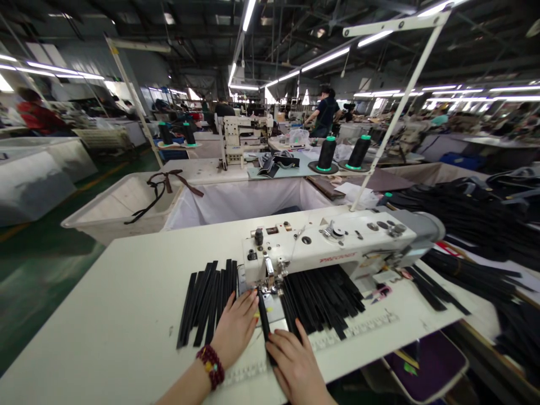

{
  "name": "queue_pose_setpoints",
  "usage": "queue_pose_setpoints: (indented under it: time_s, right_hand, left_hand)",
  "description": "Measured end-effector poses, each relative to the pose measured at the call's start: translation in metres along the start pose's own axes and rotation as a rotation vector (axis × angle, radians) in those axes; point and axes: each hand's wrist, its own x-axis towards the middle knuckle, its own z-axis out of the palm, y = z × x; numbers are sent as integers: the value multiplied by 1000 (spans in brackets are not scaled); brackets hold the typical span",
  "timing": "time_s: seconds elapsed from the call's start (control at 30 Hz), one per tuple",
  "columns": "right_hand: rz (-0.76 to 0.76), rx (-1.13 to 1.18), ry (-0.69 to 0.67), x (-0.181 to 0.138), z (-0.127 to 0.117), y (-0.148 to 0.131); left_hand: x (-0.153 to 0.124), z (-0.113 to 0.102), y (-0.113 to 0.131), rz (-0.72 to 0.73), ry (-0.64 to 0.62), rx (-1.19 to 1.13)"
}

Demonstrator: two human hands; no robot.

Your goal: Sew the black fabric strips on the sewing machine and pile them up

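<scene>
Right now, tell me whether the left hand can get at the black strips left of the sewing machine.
Probably yes: the left hand lies right beside those black strips, with nothing visible in between.

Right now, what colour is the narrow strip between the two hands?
The strip is black; it shows best in the head view, the only one here.

One word reads clearly: PRECIOUS, in red slanting capitals along the front of the white machine (333,247), low on its arm (last letters a touch soft). Along the near edge of the table (105,315), a ruler (358,328) with ticks and figures, numbers too small and blurred to take down. On the rear machine (248,135), small dark label marks, illegible. Far left, a white bin (37,169) bears a dark mark, perhaps a letter; cannot tell.
</scene>
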Motion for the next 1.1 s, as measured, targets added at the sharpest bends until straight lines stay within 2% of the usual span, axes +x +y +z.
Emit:
queue_pose_setpoints:
  time_s: [0.17, 0.27, 0.47, 0.7, 0.77, 0.93, 1.1]
  right_hand:
    - [36, 1, -19, 1, 0, -4]
    - [62, 5, 21, -2, 0, -10]
    - [-38, -50, 68, -17, -10, -19]
    - [-41, -73, 8, -14, -16, -16]
    - [-33, -55, 6, -10, -14, -14]
    - [32, 9, 99, 1, -2, -10]
    - [90, 26, 40, 7, 7, -3]
  left_hand:
    - [2, -2, 2, -30, -17, -11]
    - [0, -5, 7, -44, -22, -14]
    - [-12, -11, 16, 33, -17, -21]
    - [-11, -9, 10, 48, -36, -14]
    - [-8, -7, 7, 36, -22, -23]
    - [-1, 0, 1, 13, -13, -10]
    - [4, 2, -4, 4, -9, -8]
